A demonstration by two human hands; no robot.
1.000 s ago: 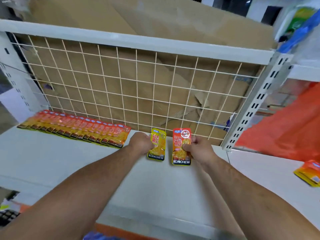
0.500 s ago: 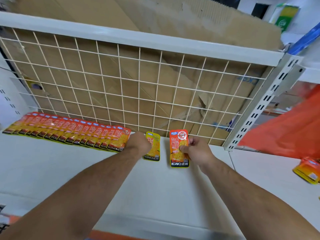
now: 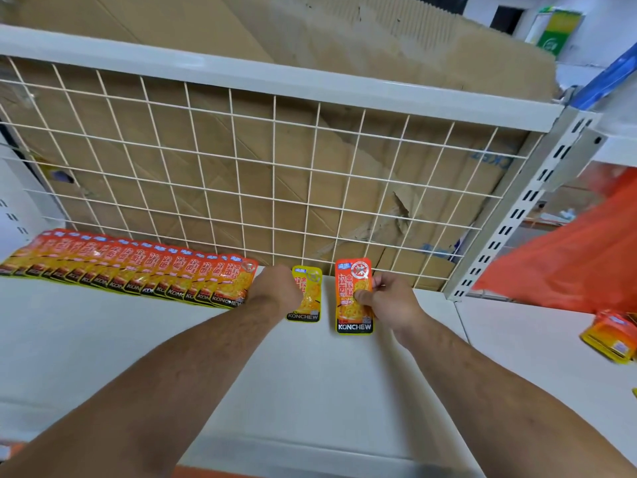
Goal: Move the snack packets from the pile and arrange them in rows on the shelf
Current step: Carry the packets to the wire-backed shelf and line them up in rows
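Yellow packet point(image 3: 309, 295) gripped by our left hand point(image 3: 275, 288), orange packet point(image 3: 351, 313) pinched by our right hand point(image 3: 391, 301), right of packet row point(image 3: 138, 270).

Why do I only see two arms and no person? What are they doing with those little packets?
The camera sits on the person's head and looks down, so you see only their own arms reaching out. There is just this one view. The left hand holds a small yellow snack packet, and the right hand pinches a small orange snack packet between thumb and fingers. Both packets are at the back of the white metal shelf, close to the white wire grid. To the left lies a neat overlapping row of orange packets, already arranged. On the right, below an orange plastic bag, lie a few loose packets, probably waiting for their turn.
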